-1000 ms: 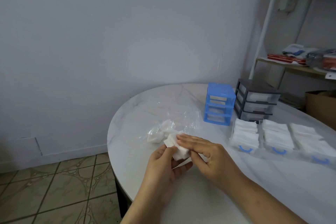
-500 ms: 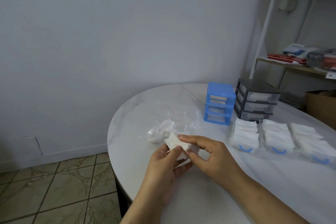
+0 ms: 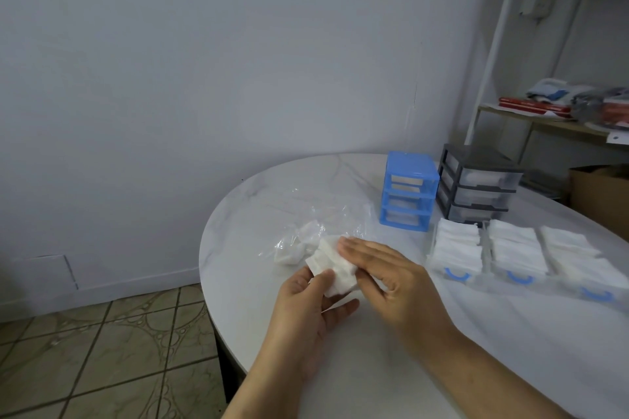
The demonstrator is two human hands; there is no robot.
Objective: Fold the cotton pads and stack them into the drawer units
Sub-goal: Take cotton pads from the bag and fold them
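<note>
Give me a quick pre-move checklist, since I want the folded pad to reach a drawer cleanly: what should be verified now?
1. White cotton pad held by both hands: ok.
2. Left hand thumb pinches the pad: ok.
3. Right hand fingers flat on the pad: ok.
4. Fold finished: cannot tell.
5. Three clear pulled-out drawers within view, already holding pads: ok.
6. Space left in those drawers: cannot tell.

Dim, soft bluish light; wide-angle edge distortion.

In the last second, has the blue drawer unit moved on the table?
No. The blue drawer unit stands in the same spot beside the grey drawer unit, equally close, near the table's far edge.
</note>
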